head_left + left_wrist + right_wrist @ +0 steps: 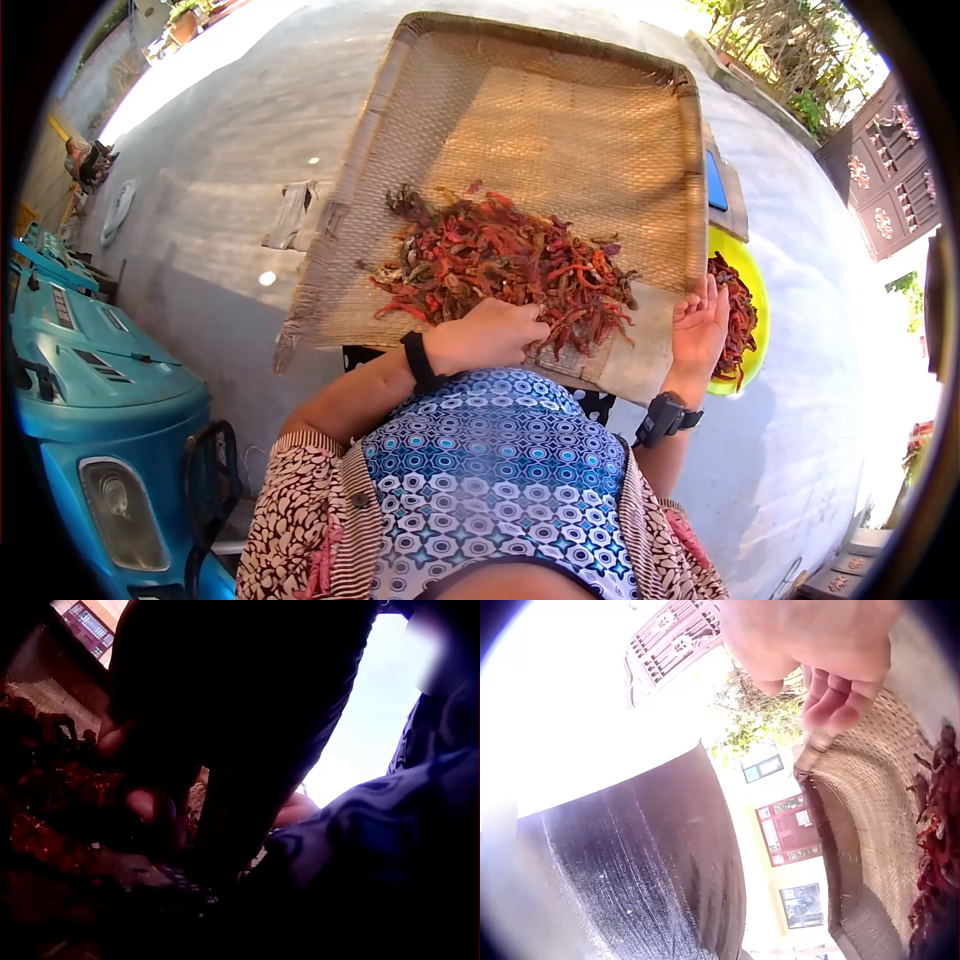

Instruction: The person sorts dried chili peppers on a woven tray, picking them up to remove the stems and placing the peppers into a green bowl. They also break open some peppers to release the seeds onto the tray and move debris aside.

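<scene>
Wrinkled red and brown dried peppers (500, 255) lie heaped on the near half of a woven tray (590, 110). At the heap's near edge, my left hand (487, 337) bends its fingers down against the peppers; whether it pinches one cannot be made out, and the left wrist view is very dark. My right hand (700, 325) is raised over the tray's near right corner, palm up, fingers loosely bent and holding nothing. The right wrist view shows this hand (817, 652) above the tray's rim. Beside it, more peppers (738, 320) fill a yellow-green basin (762, 325).
A flat tan sheet (640, 340) lies at the tray's near right corner. Past the right rim is a blue flat object (716, 182) on cardboard. A teal vehicle (100, 390) stands at the left. Grey concrete floor (250, 150) surrounds the tray.
</scene>
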Demonstrator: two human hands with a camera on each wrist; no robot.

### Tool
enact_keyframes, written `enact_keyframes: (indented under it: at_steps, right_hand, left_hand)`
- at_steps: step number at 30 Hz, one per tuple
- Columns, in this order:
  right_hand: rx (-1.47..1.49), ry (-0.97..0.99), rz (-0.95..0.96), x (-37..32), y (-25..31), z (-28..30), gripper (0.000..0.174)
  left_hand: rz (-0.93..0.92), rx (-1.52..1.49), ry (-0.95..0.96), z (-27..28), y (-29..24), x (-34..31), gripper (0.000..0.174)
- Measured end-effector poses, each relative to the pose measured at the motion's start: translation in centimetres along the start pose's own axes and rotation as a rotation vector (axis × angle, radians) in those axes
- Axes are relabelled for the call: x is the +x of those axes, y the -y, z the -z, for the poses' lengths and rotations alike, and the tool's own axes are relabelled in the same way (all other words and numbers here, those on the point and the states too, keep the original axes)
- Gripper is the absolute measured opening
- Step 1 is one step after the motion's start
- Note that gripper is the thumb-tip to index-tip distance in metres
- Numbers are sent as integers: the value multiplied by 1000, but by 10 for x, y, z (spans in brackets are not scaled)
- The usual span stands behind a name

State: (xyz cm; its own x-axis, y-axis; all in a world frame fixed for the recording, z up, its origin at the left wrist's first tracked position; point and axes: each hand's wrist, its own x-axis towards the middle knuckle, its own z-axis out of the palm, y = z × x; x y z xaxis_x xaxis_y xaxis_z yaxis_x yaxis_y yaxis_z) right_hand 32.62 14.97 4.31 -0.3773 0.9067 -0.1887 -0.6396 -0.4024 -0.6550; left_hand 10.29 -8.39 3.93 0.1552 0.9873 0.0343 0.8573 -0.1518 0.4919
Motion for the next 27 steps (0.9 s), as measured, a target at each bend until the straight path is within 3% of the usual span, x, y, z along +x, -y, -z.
enact_keyframes:
  at_steps: [2,5,8,11,15,18,21,24,27]
  right_hand:
    - [-157,60,-48,-5,-12,5,23]
    - [-540,307,-85,-25,-34,-10,23]
    - [-951,555,-143,-38,-46,-26,26]
    - [-1123,736,-133,-48,-54,-39,31]
    - [-1517,837,-34,-51,-64,-49,33]
    - [-1528,876,145,-52,-74,-47,28]
    - [-1537,799,68,-63,-70,-59,22]
    - [-1454,827,151,-52,-79,-42,18]
    - [-1333,723,-81,-50,-74,-37,17]
  left_hand:
    - [-19,65,-27,-10,5,2,14]
    - [61,-32,-83,-10,7,1,13]
    - [110,-175,-174,2,3,-4,12]
    - [144,-431,-228,17,-1,-7,10]
    - [210,-713,-229,29,-1,-10,9]
    - [279,-907,-234,32,-2,-13,5]
    - [317,-994,-250,34,-2,-14,3]
    - [318,-1059,-323,30,4,-15,3]
    - [341,-1049,-445,26,15,-15,3]
